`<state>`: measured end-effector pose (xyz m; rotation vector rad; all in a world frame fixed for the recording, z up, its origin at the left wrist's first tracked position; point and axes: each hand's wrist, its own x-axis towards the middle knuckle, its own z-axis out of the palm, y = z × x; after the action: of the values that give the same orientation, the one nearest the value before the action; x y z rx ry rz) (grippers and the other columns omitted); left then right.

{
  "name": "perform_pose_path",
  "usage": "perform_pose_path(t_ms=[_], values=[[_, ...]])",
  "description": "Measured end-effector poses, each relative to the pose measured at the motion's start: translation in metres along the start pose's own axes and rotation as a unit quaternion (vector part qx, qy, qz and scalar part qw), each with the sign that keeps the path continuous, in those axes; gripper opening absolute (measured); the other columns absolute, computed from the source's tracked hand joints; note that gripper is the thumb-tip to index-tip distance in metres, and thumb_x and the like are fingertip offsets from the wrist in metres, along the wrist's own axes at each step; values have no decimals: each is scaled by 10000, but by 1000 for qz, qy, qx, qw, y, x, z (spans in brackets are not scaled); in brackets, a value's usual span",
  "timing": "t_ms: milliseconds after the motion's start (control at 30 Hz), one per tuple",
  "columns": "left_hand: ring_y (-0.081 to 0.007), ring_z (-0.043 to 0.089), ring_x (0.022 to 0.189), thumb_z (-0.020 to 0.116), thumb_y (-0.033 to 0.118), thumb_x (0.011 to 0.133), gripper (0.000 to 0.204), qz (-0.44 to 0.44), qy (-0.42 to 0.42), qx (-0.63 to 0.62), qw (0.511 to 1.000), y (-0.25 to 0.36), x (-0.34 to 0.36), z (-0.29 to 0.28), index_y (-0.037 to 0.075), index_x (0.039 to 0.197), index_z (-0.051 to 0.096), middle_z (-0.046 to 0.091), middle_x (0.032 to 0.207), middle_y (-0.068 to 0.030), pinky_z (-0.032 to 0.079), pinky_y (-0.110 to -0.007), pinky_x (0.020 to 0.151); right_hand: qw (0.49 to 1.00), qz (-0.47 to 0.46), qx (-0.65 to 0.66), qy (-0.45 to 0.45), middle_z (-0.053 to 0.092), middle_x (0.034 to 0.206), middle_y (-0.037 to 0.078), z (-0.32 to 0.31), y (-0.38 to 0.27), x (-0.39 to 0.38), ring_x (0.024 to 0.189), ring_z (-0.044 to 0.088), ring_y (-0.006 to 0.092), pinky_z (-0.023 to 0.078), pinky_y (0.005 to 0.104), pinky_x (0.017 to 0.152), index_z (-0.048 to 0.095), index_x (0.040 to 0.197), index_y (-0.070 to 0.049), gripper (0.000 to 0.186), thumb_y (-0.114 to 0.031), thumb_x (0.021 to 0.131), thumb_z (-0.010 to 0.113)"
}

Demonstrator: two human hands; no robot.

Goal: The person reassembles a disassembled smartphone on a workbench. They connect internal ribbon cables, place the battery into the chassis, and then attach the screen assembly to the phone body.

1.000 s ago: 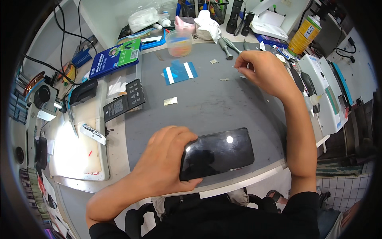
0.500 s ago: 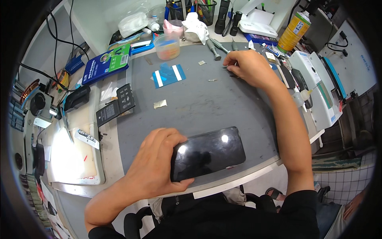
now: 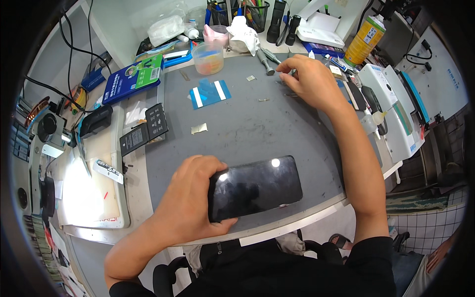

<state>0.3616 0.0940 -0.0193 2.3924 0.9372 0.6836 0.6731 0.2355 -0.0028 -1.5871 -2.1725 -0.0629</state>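
Observation:
A black smartphone (image 3: 257, 190) lies screen up at the near edge of the grey mat, tilted slightly in the view. My left hand (image 3: 193, 198) is closed around its left end, fingers on the far edge and thumb on the near edge. Lamp glare shows on its glass. Over the far right of the mat, my right hand (image 3: 311, 81) hovers with bent fingers and thumb apart, nothing visible between them. Thin tools lie beneath it, partly hidden. Just beyond its fingertips is a grey screwdriver (image 3: 265, 62).
A black phone battery (image 3: 144, 129) rests at the mat's left edge. Blue film with white strips (image 3: 210, 94) lies mid-mat, before a clear plastic cup (image 3: 208, 58). A yellow spray can (image 3: 365, 42) and a white machine (image 3: 393, 109) stand right.
My right hand has lifted slightly and its fingers have spread from a pinch near the thin tools. My left hand and the phone have shifted slightly left.

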Motion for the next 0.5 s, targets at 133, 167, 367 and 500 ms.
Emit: perform_pose_path(t_ms=[133, 167, 367, 500], values=[[-426, 529, 1192, 914, 186, 611, 878, 1, 11, 6, 1000, -4, 2, -2, 24, 1336, 444, 535, 1249, -188, 429, -490, 1042, 999, -14, 46, 16, 699, 916, 85, -2, -1, 1, 752, 638, 199, 524, 352, 705, 758, 1068, -58, 187, -168, 929, 701], [-424, 531, 1189, 915, 184, 610, 879, 2, 11, 11, 1000, -4, 2, -2, 24, 1335, 444, 535, 1249, -188, 431, -487, 1041, 998, -16, 59, 24, 695, 903, 81, -1, 1, 1, 734, 623, 190, 517, 343, 691, 759, 1067, -56, 182, -160, 930, 701], [-413, 540, 1179, 924, 166, 598, 892, 9, 14, 25, 1000, -3, 2, -2, 28, 1332, 436, 540, 1251, -188, 448, -472, 1024, 997, -20, 77, 14, 723, 952, 88, -4, -6, 2, 817, 670, 251, 536, 378, 748, 763, 1044, -74, 179, -194, 929, 696], [-399, 546, 1181, 940, 154, 580, 911, 11, 15, 36, 999, -1, 2, -3, 38, 1323, 427, 553, 1250, -184, 468, -461, 1000, 995, -59, 78, 25, 683, 852, 61, 0, -3, 1, 699, 605, 149, 502, 318, 652, 757, 1078, -70, 175, -151, 934, 699]])
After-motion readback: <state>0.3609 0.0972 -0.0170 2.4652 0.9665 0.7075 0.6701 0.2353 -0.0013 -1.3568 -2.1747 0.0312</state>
